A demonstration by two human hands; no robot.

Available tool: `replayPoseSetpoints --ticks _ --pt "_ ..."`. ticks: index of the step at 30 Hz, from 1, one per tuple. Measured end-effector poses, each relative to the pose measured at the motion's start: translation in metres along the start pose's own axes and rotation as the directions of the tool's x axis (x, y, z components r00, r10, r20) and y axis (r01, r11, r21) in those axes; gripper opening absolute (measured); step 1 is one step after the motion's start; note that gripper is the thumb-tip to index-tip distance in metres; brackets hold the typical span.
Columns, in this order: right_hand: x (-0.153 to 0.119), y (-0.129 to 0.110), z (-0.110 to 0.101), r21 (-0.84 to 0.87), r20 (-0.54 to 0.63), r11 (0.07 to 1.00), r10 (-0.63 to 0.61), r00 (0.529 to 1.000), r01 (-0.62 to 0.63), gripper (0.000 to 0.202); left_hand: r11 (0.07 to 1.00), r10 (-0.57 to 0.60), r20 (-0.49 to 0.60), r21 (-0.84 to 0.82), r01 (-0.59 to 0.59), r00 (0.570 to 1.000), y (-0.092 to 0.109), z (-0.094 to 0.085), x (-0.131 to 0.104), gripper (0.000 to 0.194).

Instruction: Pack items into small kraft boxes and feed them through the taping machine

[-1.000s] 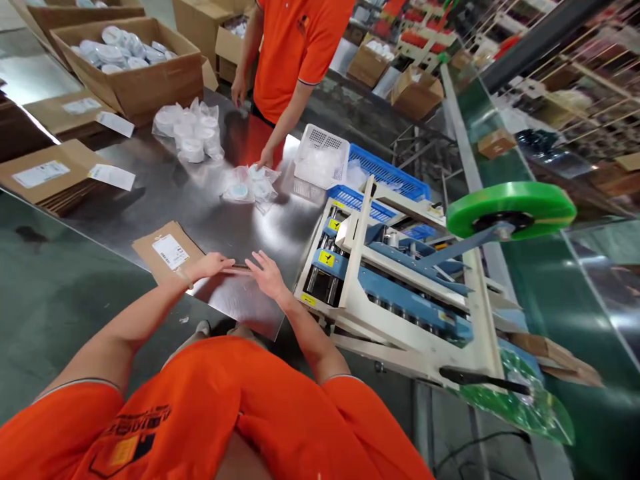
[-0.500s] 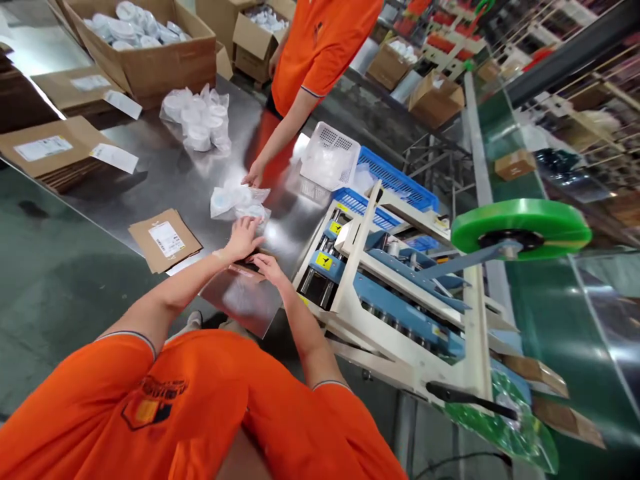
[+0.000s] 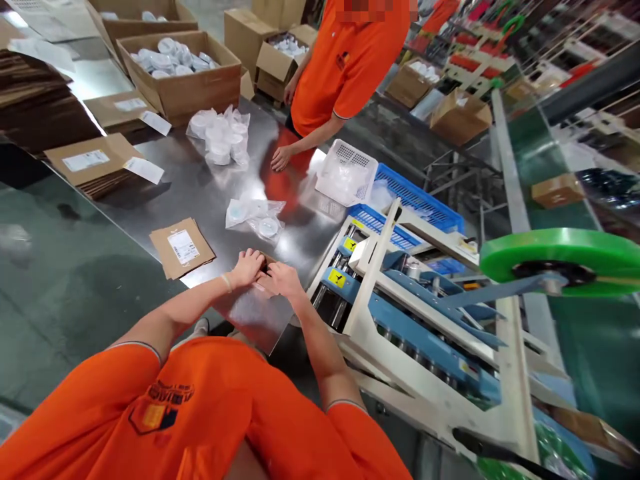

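Both hands meet at the near corner of the shiny steel desk (image 3: 200,180): the left hand (image 3: 247,267) and the right hand (image 3: 283,278) touch knuckle to knuckle, fingers curled down over a small dark flat piece (image 3: 267,268) pinched between them, though too little of it shows to tell its long axis. It lies under the fingertips, equally near to both hands. Just left of the left hand sits a flat brown cardboard piece with a white label (image 3: 182,247), and just beyond the hands lie clear plastic bags holding white round lids (image 3: 255,217), nearer the left hand.
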State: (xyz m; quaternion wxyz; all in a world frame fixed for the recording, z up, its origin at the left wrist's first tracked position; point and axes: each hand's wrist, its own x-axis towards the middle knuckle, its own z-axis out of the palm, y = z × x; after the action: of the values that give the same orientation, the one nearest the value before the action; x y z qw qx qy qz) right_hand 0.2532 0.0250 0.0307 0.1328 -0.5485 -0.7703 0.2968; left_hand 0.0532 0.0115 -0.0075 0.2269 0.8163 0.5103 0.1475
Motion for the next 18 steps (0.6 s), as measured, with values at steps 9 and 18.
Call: replayPoseSetpoints --ticks 9,18 --pt "-0.029 -0.003 0.054 -0.395 -0.063 0.916 0.057 0.996 -0.077 0.093 0.881 -0.309 -0.179 -0.424 0.210 0.934 -0.018 0.029 -0.001 0.085" --pt "0.025 0.016 0.076 0.409 -0.021 0.898 0.188 0.982 -0.163 0.045 0.693 -0.523 -0.067 -0.613 0.379 0.850 -0.049 0.008 -0.066 0.099"
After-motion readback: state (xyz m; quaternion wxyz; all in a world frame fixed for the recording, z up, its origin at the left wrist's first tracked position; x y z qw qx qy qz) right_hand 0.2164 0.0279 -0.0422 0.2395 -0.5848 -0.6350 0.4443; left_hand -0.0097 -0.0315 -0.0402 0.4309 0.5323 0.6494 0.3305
